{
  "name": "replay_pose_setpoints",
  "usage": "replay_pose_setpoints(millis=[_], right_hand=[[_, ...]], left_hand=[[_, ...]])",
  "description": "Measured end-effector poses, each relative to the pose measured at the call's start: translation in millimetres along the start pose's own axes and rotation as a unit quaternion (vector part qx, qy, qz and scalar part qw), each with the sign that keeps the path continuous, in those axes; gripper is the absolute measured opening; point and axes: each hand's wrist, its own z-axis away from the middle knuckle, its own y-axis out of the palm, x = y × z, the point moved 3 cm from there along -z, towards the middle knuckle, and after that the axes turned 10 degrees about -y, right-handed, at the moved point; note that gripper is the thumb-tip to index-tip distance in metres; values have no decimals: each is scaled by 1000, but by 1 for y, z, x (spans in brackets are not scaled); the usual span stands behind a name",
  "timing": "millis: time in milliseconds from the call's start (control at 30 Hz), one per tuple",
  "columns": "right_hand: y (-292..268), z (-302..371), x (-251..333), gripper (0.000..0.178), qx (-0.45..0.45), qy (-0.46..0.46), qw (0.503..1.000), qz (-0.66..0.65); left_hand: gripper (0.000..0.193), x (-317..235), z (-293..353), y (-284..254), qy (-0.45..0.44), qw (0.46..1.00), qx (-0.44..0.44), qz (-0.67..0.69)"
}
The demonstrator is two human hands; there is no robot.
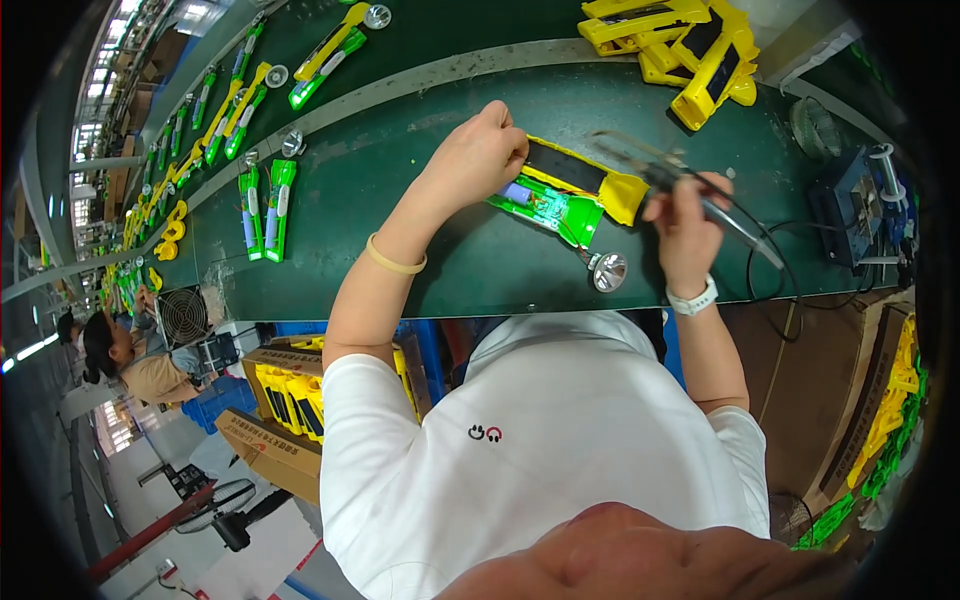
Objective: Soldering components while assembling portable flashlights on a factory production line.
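Note:
My left hand [478, 152] is closed on the far left end of a yellow flashlight shell half [625, 197] with a dark panel. Below it, joined by thin wires, lies a green shell half [583, 222] holding a purple battery cell [517, 192] and a circuit board. A round silver reflector [608, 271] hangs on wires from the green half near the table's front edge. To the right of the yellow shell, my right hand [688, 228] grips a soldering iron [742, 232] with a black cord. Motion blurs its front part, so its tip is not clear.
Yellow shells [715, 70] are piled at the back right. A blue soldering station [848, 205] and a glass jar [815, 128] stand at the right. Two green flashlight halves [278, 212] lie at the left; more line the conveyor belt [440, 35] beyond. A co-worker [130, 355] sits far left.

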Motion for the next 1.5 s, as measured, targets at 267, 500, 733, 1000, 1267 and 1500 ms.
replay_pose_setpoints(millis=[267,500,733,1000,1267,1500], right_hand=[[-35,-91,43,26,-13,-241,970,-40],[-17,-228,38,32,30,-178,966,184],[5,-237,21,33,194,-184,943,197],[6,-229,16,47,247,-233,893,295],[31,-153,19,39,135,-62,989,-8],[-13,-88,38,38,82,-127,988,-3]], left_hand=[[9,-1,1,-2,-30,999,37,-16],[9,-5,-3,-2,-33,998,49,-8],[10,-8,-3,-6,-46,998,48,1],[11,-6,-2,-6,-34,998,60,12],[37,19,-69,-11,50,982,-183,-10],[36,37,-87,-10,27,999,43,20]])
